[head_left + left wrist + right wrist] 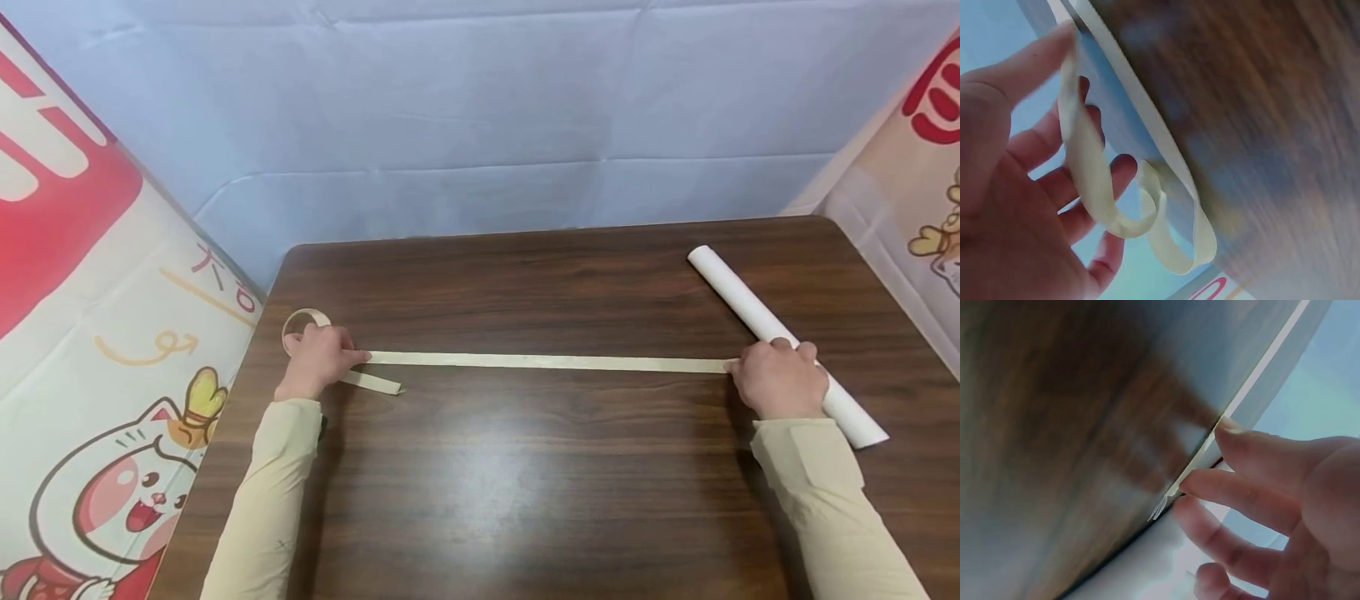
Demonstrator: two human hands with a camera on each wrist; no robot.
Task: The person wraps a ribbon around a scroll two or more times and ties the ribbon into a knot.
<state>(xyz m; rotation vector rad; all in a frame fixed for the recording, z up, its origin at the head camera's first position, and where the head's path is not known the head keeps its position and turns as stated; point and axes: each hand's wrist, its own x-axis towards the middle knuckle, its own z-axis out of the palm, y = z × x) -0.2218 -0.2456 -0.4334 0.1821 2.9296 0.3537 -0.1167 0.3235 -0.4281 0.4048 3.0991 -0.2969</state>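
Nearest, the right hand (780,382) holds the cream ribbon (547,361) near one end. The left hand (318,360), well apart, pinches it, loose length looping beside that hand. Between them the ribbon runs straight over the wood-grain tabletop (480,467). A white tube (738,296) slants past the right hand; beyond hangs a pale-blue backdrop (480,108).

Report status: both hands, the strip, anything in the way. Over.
Left hand and right hand holding pale strip. Strip straight between them; spare length looped at left hand. White cylinder by right hand, outside the stretched span; contact unclear.
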